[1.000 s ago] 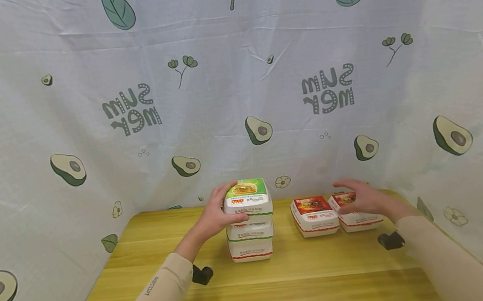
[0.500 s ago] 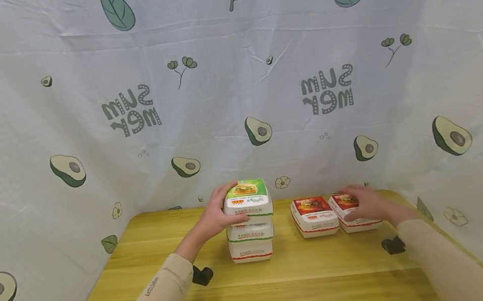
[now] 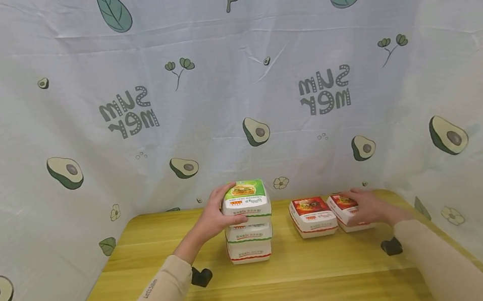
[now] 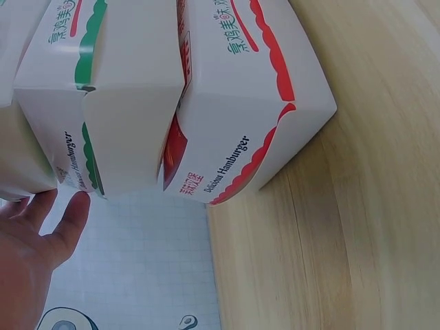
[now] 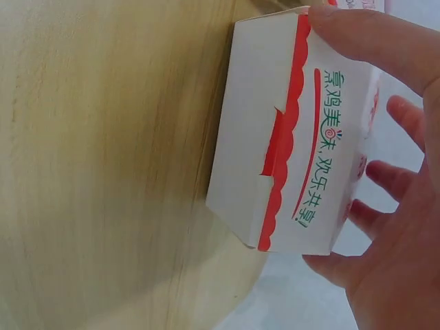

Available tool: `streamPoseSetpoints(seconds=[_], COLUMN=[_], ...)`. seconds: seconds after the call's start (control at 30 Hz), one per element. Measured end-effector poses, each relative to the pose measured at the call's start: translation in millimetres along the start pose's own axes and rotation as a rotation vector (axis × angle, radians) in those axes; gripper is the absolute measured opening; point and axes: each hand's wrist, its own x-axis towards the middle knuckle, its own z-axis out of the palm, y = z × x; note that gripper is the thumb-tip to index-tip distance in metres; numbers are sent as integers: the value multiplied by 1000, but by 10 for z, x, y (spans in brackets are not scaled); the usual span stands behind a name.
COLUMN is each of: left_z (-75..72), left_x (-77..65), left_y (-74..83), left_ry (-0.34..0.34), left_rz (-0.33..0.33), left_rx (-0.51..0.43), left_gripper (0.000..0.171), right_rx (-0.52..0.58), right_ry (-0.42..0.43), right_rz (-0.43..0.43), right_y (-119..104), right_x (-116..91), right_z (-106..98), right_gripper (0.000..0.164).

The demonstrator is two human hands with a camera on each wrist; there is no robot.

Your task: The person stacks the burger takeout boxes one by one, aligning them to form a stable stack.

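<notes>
Three cardboard burger boxes form a stack on the wooden table. My left hand (image 3: 213,217) grips the green-lidded top burger box (image 3: 247,201), thumb at its front and fingers at its left side. Below it come another green-edged box (image 3: 257,232) and a red-edged box (image 4: 240,96) at the bottom. To the right, my right hand (image 3: 368,206) holds the right-hand red-lidded burger box (image 5: 302,144) from above, thumb on one side and fingers over the other. The second red-lidded box (image 3: 313,217) sits close to its left; no hand touches it.
Behind the table (image 3: 288,297) hangs a pale curtain (image 3: 216,98) printed with avocados and leaves. Small black objects show beside each wrist, one at the left (image 3: 201,276) and one at the right (image 3: 391,246).
My right hand has come down from just above the right-hand red-lidded box and taken hold of it. The left hand stays on the stack's top box.
</notes>
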Motion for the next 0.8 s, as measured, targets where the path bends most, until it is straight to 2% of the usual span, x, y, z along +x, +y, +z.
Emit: streamPoseSetpoints(seconds=[0.43, 0.8], left_z=[-4, -6], left_x=[4, -4], left_y=[-13, -19], left_ry=[8, 7], left_rz=[6, -1], left_rx=[14, 7], left_gripper=[95, 95], right_rx=[-88, -131], right_ry=[2, -70], right_rz=[-18, 8], right_y=[124, 89], right_x=[12, -54], right_z=[50, -42], right_gripper=[100, 102])
